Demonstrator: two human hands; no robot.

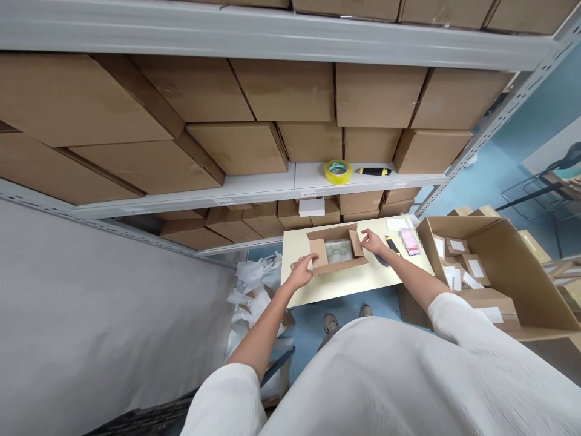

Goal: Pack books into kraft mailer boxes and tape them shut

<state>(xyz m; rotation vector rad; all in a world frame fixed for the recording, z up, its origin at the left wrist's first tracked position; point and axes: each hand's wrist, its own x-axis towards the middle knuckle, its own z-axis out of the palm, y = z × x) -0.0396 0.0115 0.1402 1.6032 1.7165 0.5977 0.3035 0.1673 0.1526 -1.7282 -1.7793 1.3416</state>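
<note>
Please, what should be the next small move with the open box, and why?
Probably the right hand should fold the right end flap farther inward: the hand is at that flap, and the pale contents show partly uncovered in the open box.

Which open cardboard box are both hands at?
The small box on the cream table, between the left hand and right hand. The large box also stands open, but beside the table, holding smaller packages, with no hand on it.

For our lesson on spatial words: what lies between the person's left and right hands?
In the head view, an open cardboard box with pale packaging inside lies between the left hand and right hand.
</note>
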